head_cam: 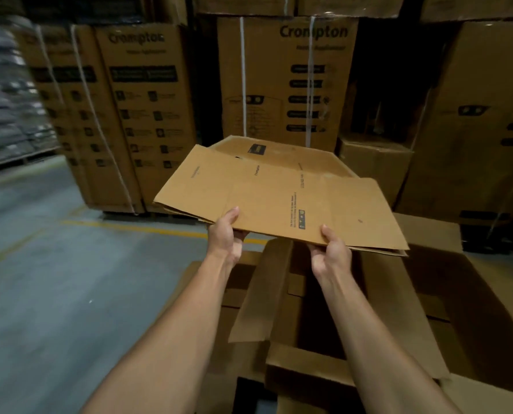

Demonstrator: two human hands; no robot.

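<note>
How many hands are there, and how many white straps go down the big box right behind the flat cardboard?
Hands: 2, left hand and right hand, both gripping the flat cardboard
White straps on the big box: 2
Total: 4

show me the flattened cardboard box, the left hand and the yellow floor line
flattened brown cardboard box (279,198), head view, middle of top panel
left hand (225,237), head view, middle of the hand
yellow painted floor line (129,227), head view, middle of its visible stretch
</note>
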